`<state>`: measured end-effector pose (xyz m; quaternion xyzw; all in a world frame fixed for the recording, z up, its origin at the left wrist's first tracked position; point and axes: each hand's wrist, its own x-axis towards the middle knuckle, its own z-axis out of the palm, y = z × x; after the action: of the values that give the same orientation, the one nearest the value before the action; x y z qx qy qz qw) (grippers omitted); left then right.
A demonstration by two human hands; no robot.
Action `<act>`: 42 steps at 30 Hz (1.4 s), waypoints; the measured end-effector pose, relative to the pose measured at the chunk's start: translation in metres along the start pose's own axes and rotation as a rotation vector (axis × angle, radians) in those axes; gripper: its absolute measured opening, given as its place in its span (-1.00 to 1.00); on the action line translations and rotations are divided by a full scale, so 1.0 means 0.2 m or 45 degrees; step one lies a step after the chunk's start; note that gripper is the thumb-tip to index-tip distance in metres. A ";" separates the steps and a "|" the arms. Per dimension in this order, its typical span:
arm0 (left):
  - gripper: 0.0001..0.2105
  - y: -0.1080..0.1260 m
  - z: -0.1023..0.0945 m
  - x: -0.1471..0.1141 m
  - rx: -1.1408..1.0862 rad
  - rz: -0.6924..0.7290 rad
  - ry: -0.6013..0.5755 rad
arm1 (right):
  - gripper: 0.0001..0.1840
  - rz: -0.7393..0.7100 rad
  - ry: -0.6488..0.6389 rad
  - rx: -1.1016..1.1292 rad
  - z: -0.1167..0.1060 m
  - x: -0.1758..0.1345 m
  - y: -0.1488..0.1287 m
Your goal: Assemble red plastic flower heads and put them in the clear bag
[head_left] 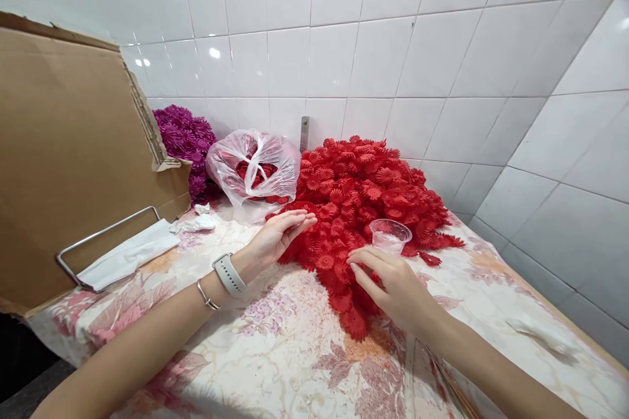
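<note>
My left hand (285, 229) is held over the left edge of a pile of red flower-shaped petal pieces (363, 177). Its fingers are stretched out and lie close together, and nothing shows in them. My right hand (388, 278) hovers at the front of the pile, just before a small clear plastic cup (390, 236) with something pale inside. Its fingers are bent, and a narrow gap shows between thumb and forefinger; no held thing is visible. Whether its fingertips touch the red pieces I cannot tell.
A tied clear plastic bag (253, 170) of red pieces stands by the tiled wall, with a purple pile (181, 141) to its left. A cardboard box (63, 157), a metal wire frame (111, 232) and white paper (130, 252) are at left. Thin sticks (449, 380) lie under my right forearm.
</note>
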<state>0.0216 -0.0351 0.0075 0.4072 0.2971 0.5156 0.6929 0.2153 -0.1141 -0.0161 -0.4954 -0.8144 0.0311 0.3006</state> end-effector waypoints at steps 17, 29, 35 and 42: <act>-0.34 0.04 -0.03 -0.03 0.248 -0.206 -0.359 | -0.78 -0.028 0.030 -0.044 -0.01 0.00 -0.01; -0.66 0.01 -0.02 -0.02 0.196 -0.107 -0.126 | -0.78 -0.031 0.029 -0.043 0.00 0.00 -0.01; -0.94 0.01 0.00 -0.02 0.217 -0.007 -0.021 | -0.77 0.008 0.158 -0.035 -0.09 0.03 0.00; -0.41 0.04 0.00 -0.05 0.263 -0.121 -0.165 | -0.85 0.466 -0.180 -0.202 -0.36 0.29 0.20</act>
<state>0.0158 -0.0436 0.0138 0.4942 0.3222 0.4217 0.6886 0.2648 -0.0638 0.0565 -0.6537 -0.7298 0.0557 0.1923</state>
